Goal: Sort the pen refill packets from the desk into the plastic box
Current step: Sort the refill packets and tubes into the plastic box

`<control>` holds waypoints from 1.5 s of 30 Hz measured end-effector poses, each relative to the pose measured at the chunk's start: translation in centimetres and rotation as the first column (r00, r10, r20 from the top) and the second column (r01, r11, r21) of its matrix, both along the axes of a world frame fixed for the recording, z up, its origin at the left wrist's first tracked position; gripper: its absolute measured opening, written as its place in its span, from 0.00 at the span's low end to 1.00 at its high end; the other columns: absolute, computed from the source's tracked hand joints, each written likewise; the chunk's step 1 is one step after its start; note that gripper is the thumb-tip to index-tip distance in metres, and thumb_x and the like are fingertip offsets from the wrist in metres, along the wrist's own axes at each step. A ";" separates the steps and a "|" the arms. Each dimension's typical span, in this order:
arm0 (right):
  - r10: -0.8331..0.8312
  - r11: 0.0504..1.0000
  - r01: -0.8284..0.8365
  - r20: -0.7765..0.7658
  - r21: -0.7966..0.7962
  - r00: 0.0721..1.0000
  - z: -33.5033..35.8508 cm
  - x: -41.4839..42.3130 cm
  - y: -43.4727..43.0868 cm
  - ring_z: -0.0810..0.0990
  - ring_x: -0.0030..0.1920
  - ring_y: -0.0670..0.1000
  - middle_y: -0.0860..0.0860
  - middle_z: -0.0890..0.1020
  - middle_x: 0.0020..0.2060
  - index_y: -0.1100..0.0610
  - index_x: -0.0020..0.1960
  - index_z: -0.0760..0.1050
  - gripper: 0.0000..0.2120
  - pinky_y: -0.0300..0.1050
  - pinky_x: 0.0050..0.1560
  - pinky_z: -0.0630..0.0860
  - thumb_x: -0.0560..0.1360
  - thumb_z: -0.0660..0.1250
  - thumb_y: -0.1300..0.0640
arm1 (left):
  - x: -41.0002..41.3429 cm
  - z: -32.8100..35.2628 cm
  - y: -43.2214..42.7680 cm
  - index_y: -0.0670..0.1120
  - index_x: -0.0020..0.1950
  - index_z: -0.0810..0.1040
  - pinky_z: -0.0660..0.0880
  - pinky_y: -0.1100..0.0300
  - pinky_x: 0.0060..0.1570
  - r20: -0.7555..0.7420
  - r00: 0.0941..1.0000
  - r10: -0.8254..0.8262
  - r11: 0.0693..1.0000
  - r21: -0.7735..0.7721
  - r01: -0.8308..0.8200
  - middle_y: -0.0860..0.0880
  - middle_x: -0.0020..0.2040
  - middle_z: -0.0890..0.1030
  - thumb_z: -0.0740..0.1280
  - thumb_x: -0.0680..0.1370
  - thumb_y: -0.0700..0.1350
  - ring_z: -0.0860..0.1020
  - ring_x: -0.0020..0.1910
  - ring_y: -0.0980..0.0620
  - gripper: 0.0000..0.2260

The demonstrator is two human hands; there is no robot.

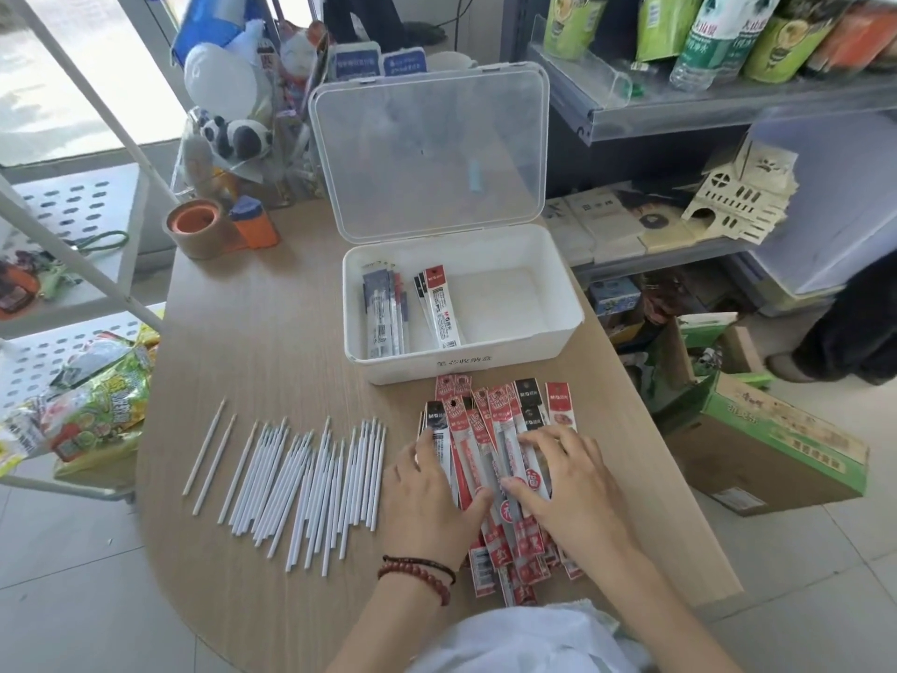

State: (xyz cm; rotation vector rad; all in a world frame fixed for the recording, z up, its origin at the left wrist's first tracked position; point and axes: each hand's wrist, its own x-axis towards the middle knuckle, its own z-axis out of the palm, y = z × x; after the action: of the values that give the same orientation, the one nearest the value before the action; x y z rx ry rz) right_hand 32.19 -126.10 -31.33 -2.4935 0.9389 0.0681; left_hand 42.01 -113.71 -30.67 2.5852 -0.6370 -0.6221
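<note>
Fingers (421, 446) of the left hand (427, 488) lie nearly straight and close together on the left edge of the pile of pen refill packets (505, 429). The thumb angles in toward the pile, and the hand rests there without pinching anything. Just left of that hand, a row of loose white refills (301, 483) lies on the desk (252, 332), apart from the packets.

The pile sits near the desk's front edge, directly before the plastic box (466, 369), its far ends almost at the box's front wall. The box's lid (427, 153) stands open, and a few packets (439, 308) already lie inside toward the left.

The packets look light, thin and flat, in glossy film that will likely slip over one another. Such long sleeves would probably sag if lifted by one end, so a pinch across the middle of a small bundle seems safest.

On the pile's right side, the right hand (568, 483) lies palm down with fingers spread wider, pressing flat and gripping nothing.
</note>
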 end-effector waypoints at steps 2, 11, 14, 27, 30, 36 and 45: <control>0.001 1.000 -0.001 -0.013 -0.003 1.000 0.1 0.0 0.0 0.63 0.66 0.42 0.40 0.65 0.67 0.42 0.70 0.64 0.26 0.38 0.63 0.67 0.75 0.64 0.38 | -0.1 0.0 -0.4 0.45 0.76 0.48 0.57 0.55 0.73 0.022 1.000 -0.017 1.000 0.000 0.017 0.47 0.74 0.58 0.65 0.70 0.66 0.56 0.73 0.49 0.46; -0.016 0.999 0.015 0.011 0.029 1.000 0.1 -0.1 -0.1 0.63 0.65 0.41 0.39 0.66 0.66 0.41 0.69 0.65 0.26 0.36 0.62 0.66 0.74 0.64 0.37 | 0.0 -0.3 -1.0 0.49 0.68 0.63 0.71 0.71 0.48 -0.305 0.930 0.205 0.942 -0.198 -0.272 0.54 0.57 0.77 0.78 0.65 0.48 0.75 0.50 0.60 0.37; -0.018 0.999 0.017 0.005 0.038 1.000 0.3 -0.1 0.0 0.63 0.65 0.42 0.39 0.67 0.66 0.41 0.69 0.65 0.26 0.37 0.62 0.66 0.74 0.65 0.37 | 0.5 -0.4 -0.8 0.50 0.61 0.68 0.73 0.73 0.33 -0.394 0.886 0.242 0.931 -0.163 -0.327 0.55 0.48 0.79 0.75 0.69 0.44 0.77 0.40 0.63 0.25; 0.032 0.963 -0.086 0.209 0.255 0.977 3.7 2.2 1.6 0.69 0.57 0.31 0.32 0.71 0.58 0.41 0.63 0.71 0.19 0.26 0.58 0.63 0.75 0.64 0.38 | 2.5 3.0 3.0 0.51 0.54 0.75 0.73 0.73 0.30 -0.548 0.820 0.166 0.864 -0.320 -0.389 0.55 0.46 0.82 0.72 0.73 0.41 0.81 0.37 0.64 0.13; -0.044 0.893 -0.088 0.280 0.442 0.959 4.4 3.2 2.3 0.77 0.48 0.32 0.37 0.80 0.50 0.44 0.59 0.76 0.15 0.23 0.43 0.72 0.74 0.68 0.42 | 2.3 4.2 2.9 0.51 0.53 0.77 0.78 0.65 0.38 -0.572 0.807 0.145 0.813 -0.396 -0.427 0.53 0.46 0.84 0.72 0.72 0.41 0.83 0.41 0.58 0.12; -0.219 0.712 -0.048 0.286 0.701 0.933 5.3 4.2 2.1 0.83 0.43 0.41 0.44 0.84 0.45 0.49 0.52 0.78 0.07 0.39 0.43 0.82 0.75 0.69 0.49 | 3.1 5.6 2.1 0.51 0.50 0.77 0.78 0.65 0.38 -0.514 0.839 0.177 0.723 -0.511 -0.465 0.52 0.44 0.84 0.74 0.69 0.40 0.83 0.41 0.57 0.13; -0.374 0.563 0.009 0.245 0.826 0.895 4.9 4.8 2.6 0.85 0.43 0.52 0.51 0.85 0.44 0.54 0.52 0.75 0.07 0.47 0.40 0.83 0.79 0.64 0.50 | 3.7 5.6 1.3 0.50 0.48 0.78 0.78 0.62 0.39 -0.434 0.868 0.243 0.704 -0.536 -0.466 0.53 0.41 0.84 0.77 0.67 0.43 0.83 0.38 0.59 0.13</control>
State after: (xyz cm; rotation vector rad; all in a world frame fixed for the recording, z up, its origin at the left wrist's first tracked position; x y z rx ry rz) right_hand 36.99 -123.47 -26.39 -1.4386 0.7549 -0.0719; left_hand 45.72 -112.43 -25.03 1.8305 -0.1555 -0.5684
